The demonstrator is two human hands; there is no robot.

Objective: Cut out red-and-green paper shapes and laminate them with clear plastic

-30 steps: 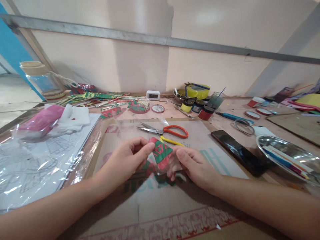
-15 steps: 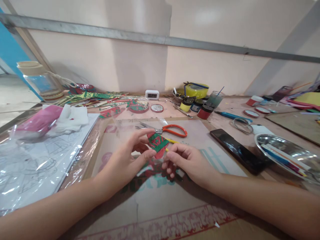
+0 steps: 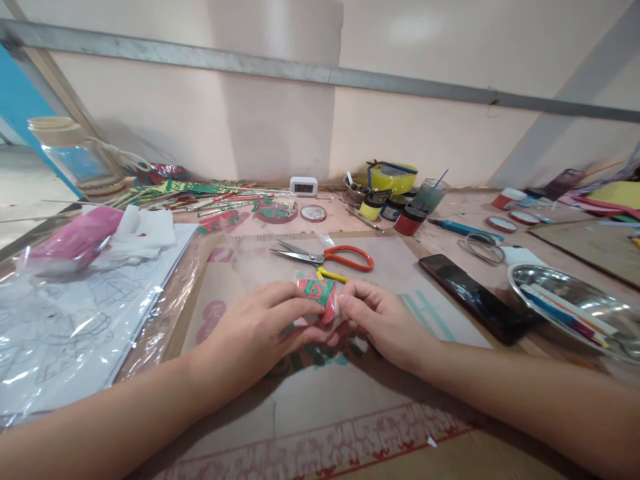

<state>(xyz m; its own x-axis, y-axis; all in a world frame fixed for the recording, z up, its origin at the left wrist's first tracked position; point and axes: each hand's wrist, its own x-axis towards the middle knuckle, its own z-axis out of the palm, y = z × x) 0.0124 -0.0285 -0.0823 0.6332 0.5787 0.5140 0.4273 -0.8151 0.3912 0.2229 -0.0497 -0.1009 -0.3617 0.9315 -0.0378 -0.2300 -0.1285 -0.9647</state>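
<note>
A small piece [image 3: 316, 291] painted in red and green, with a clear glossy film about it, is held between my two hands. My left hand [image 3: 267, 317] grips its left side, fingers across the front and thumb below. At the right edge, my right hand [image 3: 385, 323] pinches the piece or its film between thumb and fingers. Just beyond them lie scissors [image 3: 349, 257] with orange handles, blades pointing left. A bent yellow strip [image 3: 333, 275] shows between the scissors and the piece. Underneath is a printed cardboard sheet [image 3: 300, 413].
Right of the cardboard are a black phone [image 3: 473, 297] and a steel bowl [image 3: 620, 303] holding pens. Paint jars [image 3: 411, 220] and a small white clock [image 3: 303, 187] stand near the wall. Plastic-covered drawings [image 3: 65, 333] and a pink packet [image 3: 77, 240] lie to the left.
The painted piece has tilted and sunk a little lower. My left fingers have folded over its front, and my right fingers have closed at its right edge. More of the yellow strip shows.
</note>
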